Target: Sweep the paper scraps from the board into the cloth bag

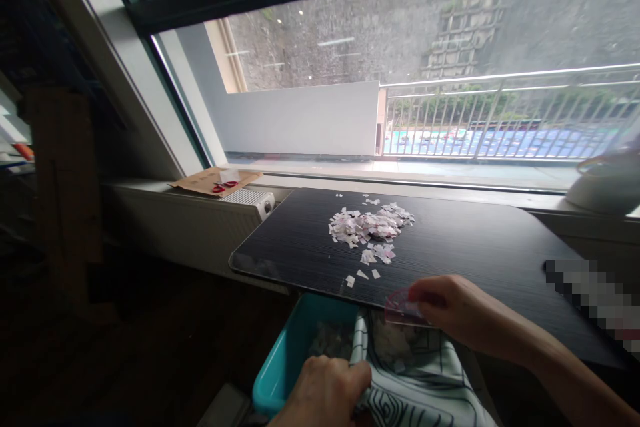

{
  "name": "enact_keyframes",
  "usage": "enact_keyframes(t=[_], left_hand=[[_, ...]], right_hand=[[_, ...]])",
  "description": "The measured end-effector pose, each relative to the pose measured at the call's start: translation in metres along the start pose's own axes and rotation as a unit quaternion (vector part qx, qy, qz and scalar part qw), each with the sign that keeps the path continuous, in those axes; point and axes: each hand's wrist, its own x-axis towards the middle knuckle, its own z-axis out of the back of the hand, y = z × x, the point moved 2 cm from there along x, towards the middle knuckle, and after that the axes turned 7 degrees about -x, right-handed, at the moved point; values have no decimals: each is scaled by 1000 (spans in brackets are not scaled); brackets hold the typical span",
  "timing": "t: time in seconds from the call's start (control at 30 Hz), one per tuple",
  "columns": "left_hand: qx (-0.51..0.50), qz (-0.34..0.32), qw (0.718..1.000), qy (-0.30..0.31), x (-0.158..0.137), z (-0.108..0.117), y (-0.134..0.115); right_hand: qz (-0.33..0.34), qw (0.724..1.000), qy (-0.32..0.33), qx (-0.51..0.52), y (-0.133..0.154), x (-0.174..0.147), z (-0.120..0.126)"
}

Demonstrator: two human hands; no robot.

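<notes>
Paper scraps (370, 223) lie in a loose heap on the dark worktop (465, 230), a few pieces apart near its front edge. Right hand (443, 300) grips a pink translucent card (396, 310) at that edge. Left hand (325, 383) clasps patterned cloth (425, 390) (teal bin (280, 353) alongside) below.

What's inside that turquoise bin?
Pale, blurry pieces show inside the turquoise bin; the left hand and patterned cloth hide the rest, so what lies there can't be seen.
</notes>
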Motion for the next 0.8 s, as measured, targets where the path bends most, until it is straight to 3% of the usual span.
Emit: enact_keyframes(t=[0.37, 0.57, 0.8], left_hand=[[38, -4, 999, 6, 1, -1, -2], [26, -7, 1000, 1, -2, -1, 2], [-10, 19, 1000, 1, -2, 1, 2]], right_hand=[[-22, 994, -103, -39, -6, 31, 0], [-10, 995, -82, -52, -3, 36, -2], [7, 1000, -10, -1, -2, 4, 1]])
